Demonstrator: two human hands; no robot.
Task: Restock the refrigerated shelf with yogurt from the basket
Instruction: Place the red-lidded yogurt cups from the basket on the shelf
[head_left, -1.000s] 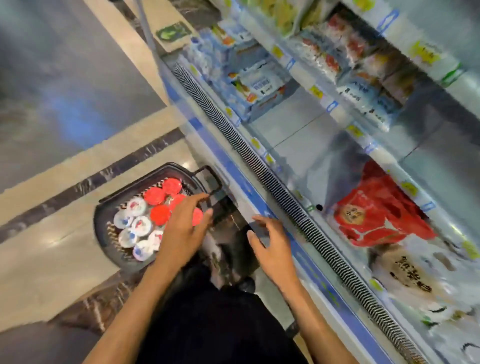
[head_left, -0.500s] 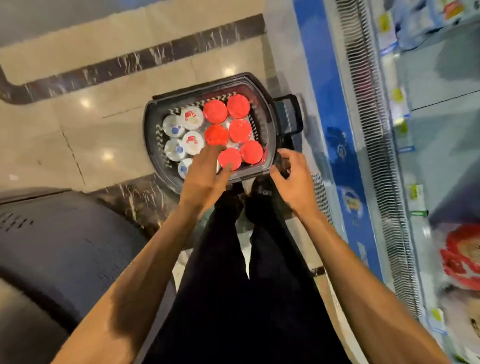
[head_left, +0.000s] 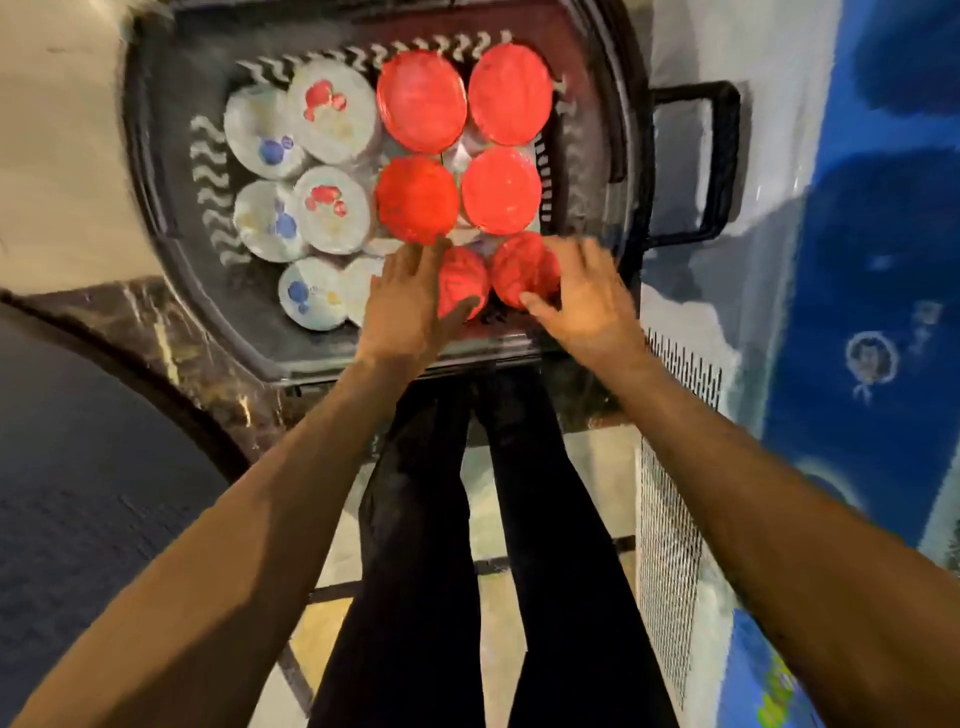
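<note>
Head view: red-lidded yogurt cups packed beside white-lidded cups in black basket on floor; left hand and right hand reaching down, fingers spread over nearest red lids, grip uncertain; lid print blurred, unreadable.

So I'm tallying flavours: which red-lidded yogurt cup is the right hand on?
The nearest-row red-lidded cup by the basket's handle side; the right hand covers its edge. Its neighbour sits under the left hand.

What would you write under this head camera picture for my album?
Left hand and right hand reach for red-lidded yogurt cups in the black basket.
</note>
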